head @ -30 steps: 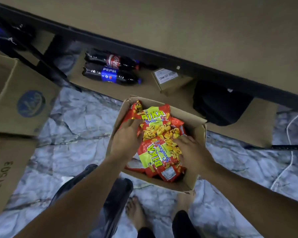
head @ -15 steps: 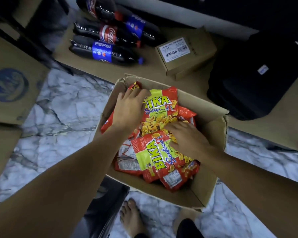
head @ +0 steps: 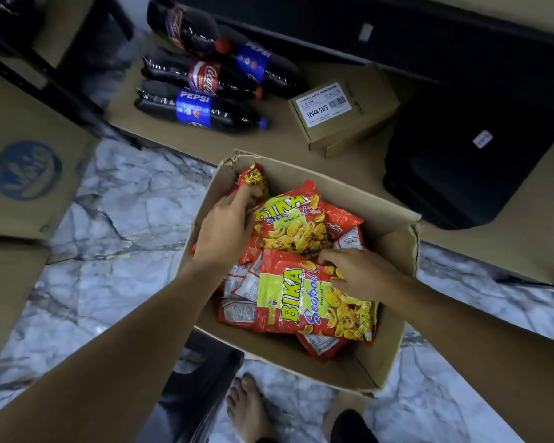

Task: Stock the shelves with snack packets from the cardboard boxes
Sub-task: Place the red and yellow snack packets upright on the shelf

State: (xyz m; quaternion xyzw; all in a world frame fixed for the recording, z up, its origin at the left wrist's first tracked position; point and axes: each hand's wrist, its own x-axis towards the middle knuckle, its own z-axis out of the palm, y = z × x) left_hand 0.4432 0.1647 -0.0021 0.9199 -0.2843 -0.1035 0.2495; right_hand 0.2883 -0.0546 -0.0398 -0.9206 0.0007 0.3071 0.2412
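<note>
- Snack packets (head: pixel 304 302), red and yellow, lie heaped in the open cardboard box (head: pixel 394 340) on the marble floor, directly below both hands.
- Nearest packet lies face up with its long axis running from the near-left corner of the box up toward the right hand (head: pixel 362 273), whose curled fingers pinch its far edge.
- Left hand (head: pixel 227 228) reaches deeper, to the far-left side of the heap, fingers curled round another packet (head: pixel 253 180) standing up against the box wall.
- Judging from this, each hand is gathering its own packet, and the lift should go straight up and out of the box; the right hand's packet sits on top and looks freer.
- Beyond the box, on a low cardboard-lined shelf (head: pixel 173 139), lie cola bottles (head: pixel 202 107), a small labelled carton (head: pixel 343 110) and a black bag (head: pixel 467 161).
- Larger cartons (head: pixel 26 161) stand to the left.
</note>
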